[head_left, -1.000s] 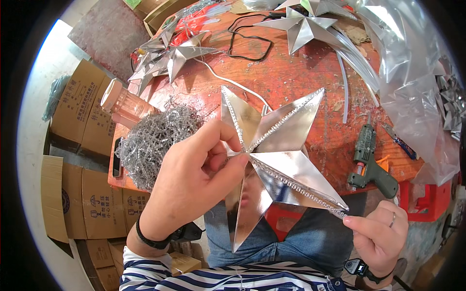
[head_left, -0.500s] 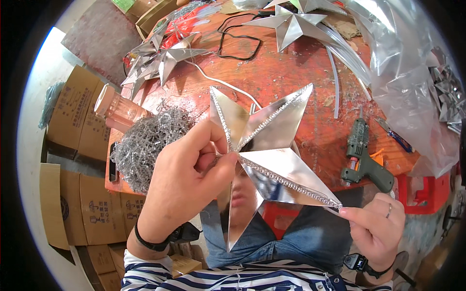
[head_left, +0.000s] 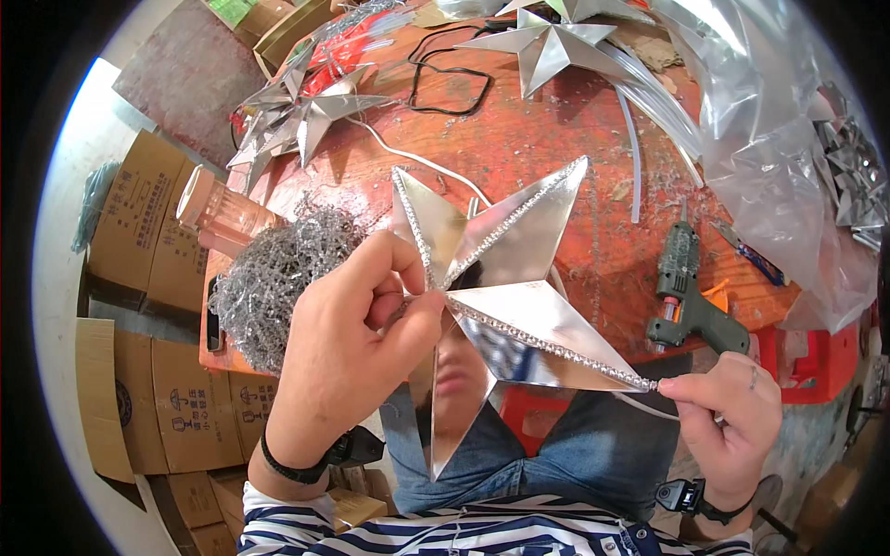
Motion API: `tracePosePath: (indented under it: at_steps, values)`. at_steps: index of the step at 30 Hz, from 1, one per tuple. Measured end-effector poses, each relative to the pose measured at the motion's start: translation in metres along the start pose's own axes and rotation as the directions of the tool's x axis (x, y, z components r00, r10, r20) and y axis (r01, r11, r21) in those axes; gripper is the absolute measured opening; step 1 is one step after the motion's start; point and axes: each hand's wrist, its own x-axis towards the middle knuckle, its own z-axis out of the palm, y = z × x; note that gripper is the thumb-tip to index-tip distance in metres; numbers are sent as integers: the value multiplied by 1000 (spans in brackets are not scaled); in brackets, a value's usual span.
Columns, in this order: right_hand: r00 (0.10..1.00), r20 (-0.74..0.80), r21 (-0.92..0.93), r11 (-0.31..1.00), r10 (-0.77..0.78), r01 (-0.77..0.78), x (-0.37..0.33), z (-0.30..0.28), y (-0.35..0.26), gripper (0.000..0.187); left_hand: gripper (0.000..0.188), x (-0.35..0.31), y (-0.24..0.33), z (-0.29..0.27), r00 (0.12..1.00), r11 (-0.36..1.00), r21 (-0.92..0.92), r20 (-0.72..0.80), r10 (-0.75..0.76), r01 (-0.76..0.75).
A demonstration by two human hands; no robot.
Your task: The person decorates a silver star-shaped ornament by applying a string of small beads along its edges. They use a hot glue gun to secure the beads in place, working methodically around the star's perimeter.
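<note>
A shiny silver five-pointed star (head_left: pixel 519 250) tilts between the table edge and my lap. Silver beaded trim runs along the ridges of its two upper points. Another strand of beaded trim (head_left: pixel 547 347) stretches from the star's centre down the lower-right point. My left hand (head_left: pixel 357 343) is closed at the centre, its thumb and forefinger pinched at the strand's inner end, though the fingers hide the exact grip. At the lower-right tip, my right hand (head_left: pixel 728 417) pinches the strand's outer end between thumb and forefinger.
A tangled heap of silver trim (head_left: pixel 278 287) lies left, beside a pinkish bottle (head_left: pixel 222 208). A green glue gun (head_left: pixel 691 296) and a utility knife (head_left: pixel 756 255) are at right. More silver stars (head_left: pixel 552 51) and plastic sheeting (head_left: pixel 769 157) occupy the far side. Cardboard boxes (head_left: pixel 195 398) stand left.
My right hand has moved slightly up and right with the strand's end, and the strand now lies closer along the ridge. The star has shifted slightly left in view.
</note>
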Motion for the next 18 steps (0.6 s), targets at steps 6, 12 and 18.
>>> tracePosePath:
  at_steps: [6, 12, 18]
  values:
    - [992, -72, 45, 994, 101, -98, 2, 6, 0, 21, 10, -1, -1, 0, 1000, 1000, -6, -3, -12, 12]
    - [997, -27, 61, 996, 68, -66, 0, 6, 4, 21, 10, 0, 0, 1, 1000, 1000, -1, -2, -5, 5]
    - [1000, -14, 10, 1000, 0, 0, -3, 6, 3, 26, 16, 0, -3, 2, 1000, 1000, 19, -28, -14, 14]
